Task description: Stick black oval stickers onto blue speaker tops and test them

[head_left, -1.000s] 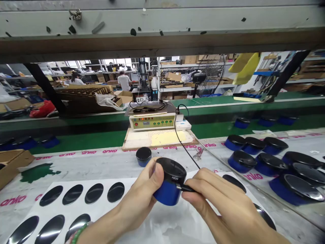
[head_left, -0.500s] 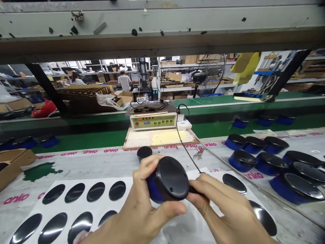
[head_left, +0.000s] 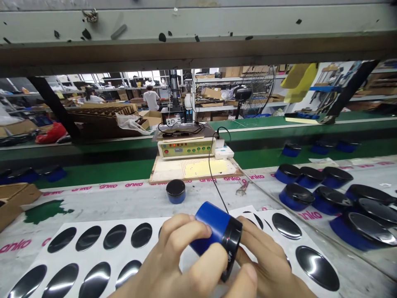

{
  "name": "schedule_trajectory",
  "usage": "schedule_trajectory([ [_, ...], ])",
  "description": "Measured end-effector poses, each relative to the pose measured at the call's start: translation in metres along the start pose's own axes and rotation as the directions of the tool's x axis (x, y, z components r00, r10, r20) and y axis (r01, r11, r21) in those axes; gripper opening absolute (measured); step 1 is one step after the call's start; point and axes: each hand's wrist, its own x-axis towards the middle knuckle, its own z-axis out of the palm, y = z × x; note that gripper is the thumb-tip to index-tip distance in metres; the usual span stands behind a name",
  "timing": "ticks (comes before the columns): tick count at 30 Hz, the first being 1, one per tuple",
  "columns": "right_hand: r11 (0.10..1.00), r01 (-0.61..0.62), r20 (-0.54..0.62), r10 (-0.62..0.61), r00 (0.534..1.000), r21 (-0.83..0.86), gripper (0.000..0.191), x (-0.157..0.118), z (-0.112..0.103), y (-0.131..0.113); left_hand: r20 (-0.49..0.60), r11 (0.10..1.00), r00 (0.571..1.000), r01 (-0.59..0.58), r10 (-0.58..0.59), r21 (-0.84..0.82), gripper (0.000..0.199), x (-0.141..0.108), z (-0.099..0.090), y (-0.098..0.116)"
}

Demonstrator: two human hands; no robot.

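My left hand [head_left: 189,256] grips a short blue cylinder with a black end [head_left: 217,227], tilted on its side. White letters "OFF" and a small red light show on its black band. Against the far side of the black end lies my right hand [head_left: 263,252], fingers curled, their tips hidden behind the cylinder. A thin black cable [head_left: 214,178] runs down behind the cylinder towards my right hand; its end is hidden. Below my hands are white sheets [head_left: 102,219] with glossy black oval stickers [head_left: 114,236]. Another blue and black cylinder [head_left: 175,191] stands just beyond.
Several blue and black cylinders [head_left: 296,196] stand at the right. A cream control box [head_left: 186,148] with buttons sits on a board straight ahead. A cardboard box [head_left: 18,198] is at the left edge. Behind runs a green belt [head_left: 102,159]; an overhead beam [head_left: 198,25] crosses above.
The cylinder has turned from showing its black end face to showing its blue side and lettered band. My right hand has moved behind its black end; the black piece it pinched is now hidden.
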Motion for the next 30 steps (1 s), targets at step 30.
schedule_trajectory([
  [30,0.928,0.074,0.446,0.105,0.889,-0.364,0.014,-0.042,-0.026,0.087,0.594,0.286,0.776,0.630,-0.211,-0.722,0.057,0.121,0.190,-0.017],
])
